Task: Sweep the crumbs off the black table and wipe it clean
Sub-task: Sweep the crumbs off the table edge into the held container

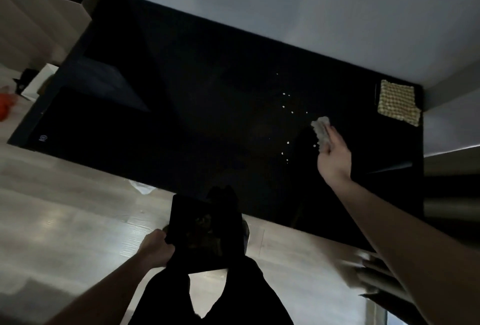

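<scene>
Crumbs (288, 127) lie scattered on the black counter (181, 116), just left of the crumpled cloth (321, 131). The right hand (335, 161) grips this cloth; its long axis runs from near to far. The left hand (155, 248) grips a black tray (205, 231) at the counter's near edge. A woven mat (397, 102) lies in the far right corner, beside grey walls, above the pale wood floor (65, 207).

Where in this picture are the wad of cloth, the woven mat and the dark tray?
wad of cloth (320, 129), head view, on its pale crumpled upper part above the fingers.
woven mat (398, 102), head view, on the middle of its checked weave.
dark tray (205, 231), head view, on its flat inside.
</scene>
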The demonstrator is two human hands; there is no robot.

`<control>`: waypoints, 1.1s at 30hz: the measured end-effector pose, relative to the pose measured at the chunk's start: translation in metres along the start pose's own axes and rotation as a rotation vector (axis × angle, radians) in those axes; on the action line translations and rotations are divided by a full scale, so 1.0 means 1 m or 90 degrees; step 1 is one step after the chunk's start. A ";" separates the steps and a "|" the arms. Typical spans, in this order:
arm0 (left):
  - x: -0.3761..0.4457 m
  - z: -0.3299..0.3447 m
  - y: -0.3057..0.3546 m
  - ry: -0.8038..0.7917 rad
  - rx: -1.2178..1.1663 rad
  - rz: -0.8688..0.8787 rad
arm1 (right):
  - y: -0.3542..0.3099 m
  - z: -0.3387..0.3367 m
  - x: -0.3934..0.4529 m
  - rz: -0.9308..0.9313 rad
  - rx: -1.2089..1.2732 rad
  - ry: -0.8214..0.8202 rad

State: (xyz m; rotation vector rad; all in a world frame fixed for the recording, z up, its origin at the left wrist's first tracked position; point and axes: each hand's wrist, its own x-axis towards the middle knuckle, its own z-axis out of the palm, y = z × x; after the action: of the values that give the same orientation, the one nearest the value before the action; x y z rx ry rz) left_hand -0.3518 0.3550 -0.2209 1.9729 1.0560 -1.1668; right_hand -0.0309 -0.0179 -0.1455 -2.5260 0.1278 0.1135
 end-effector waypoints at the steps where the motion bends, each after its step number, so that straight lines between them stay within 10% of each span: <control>1: -0.007 0.003 0.010 0.006 -0.003 0.006 | 0.004 0.002 0.014 -0.005 -0.027 -0.016; 13: -0.021 0.035 0.047 0.034 -0.042 0.012 | -0.007 0.072 -0.073 -0.218 -0.075 -0.094; 23: -0.022 0.034 0.051 -0.007 -0.031 0.023 | -0.028 0.082 -0.224 -0.291 0.163 -0.443; 33: -0.026 0.030 0.056 -0.001 -0.042 0.000 | -0.042 0.029 -0.073 -0.207 0.237 -0.191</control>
State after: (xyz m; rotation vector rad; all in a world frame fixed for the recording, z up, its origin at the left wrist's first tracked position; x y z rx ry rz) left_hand -0.3238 0.2948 -0.2052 1.9206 1.0804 -1.1186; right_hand -0.1002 0.0375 -0.1373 -2.0984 -0.3488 0.3049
